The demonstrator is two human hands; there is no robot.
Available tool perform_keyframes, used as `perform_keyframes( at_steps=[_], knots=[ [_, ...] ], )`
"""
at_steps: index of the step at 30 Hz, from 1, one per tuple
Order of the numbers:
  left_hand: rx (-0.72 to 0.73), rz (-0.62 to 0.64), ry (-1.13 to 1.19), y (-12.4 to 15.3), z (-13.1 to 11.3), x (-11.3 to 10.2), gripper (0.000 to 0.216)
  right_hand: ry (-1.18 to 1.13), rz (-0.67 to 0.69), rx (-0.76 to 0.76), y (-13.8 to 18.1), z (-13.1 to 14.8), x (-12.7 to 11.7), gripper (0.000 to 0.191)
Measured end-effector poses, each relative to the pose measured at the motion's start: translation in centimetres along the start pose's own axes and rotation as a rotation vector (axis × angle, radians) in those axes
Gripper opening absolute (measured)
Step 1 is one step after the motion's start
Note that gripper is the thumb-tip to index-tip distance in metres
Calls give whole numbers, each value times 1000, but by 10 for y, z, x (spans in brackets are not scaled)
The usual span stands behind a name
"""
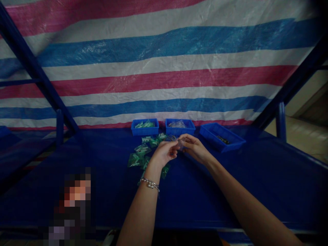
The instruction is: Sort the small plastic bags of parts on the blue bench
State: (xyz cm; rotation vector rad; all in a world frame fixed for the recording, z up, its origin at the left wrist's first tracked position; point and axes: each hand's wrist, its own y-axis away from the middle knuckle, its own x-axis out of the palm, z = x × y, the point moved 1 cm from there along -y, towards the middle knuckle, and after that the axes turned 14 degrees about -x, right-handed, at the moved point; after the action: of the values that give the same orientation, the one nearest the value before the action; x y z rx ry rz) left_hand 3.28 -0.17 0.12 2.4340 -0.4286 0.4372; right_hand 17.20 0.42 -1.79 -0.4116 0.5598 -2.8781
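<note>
My left hand [164, 153] and my right hand [194, 148] meet above the blue table top, pinching a small clear plastic bag [181, 145] between their fingertips. Its contents are too small to tell. Below and to the left of my left hand, a loose heap of green-tinted plastic packets [139, 158] lies on the table. A silver chain bracelet [150, 183] circles my left wrist.
Along the back edge stand several blue plastic bins: one [145, 132] holds green packets, one [180, 132] clear bags, and one [221, 143] small dark parts. A striped tarpaulin [153, 71] hangs behind, between blue metal frame posts [33, 65]. A pixelated blur [71, 208] covers the near left.
</note>
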Motion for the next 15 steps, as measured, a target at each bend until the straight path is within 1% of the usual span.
perform_keyframes(
  at_steps=[4, 7, 9, 12, 15],
  knots=[
    [54, -2, -45, -1, 2, -2, 10, 2, 1, 4, 0, -3, -1, 25],
    [94, -22, -69, -2, 3, -3, 12, -29, 0, 28, 0, -3, -2, 31],
    [125, -61, -91, -2, 2, -2, 11, -49, -8, 52, 0, -2, -2, 35],
    [174, -132, -133, -2, 1, -1, 10, -71, -37, 85, -1, -2, -2, 35],
    [219, -197, -197, -3, 1, 1, 14, -81, -68, 109, -1, -2, -1, 36]
  ],
)
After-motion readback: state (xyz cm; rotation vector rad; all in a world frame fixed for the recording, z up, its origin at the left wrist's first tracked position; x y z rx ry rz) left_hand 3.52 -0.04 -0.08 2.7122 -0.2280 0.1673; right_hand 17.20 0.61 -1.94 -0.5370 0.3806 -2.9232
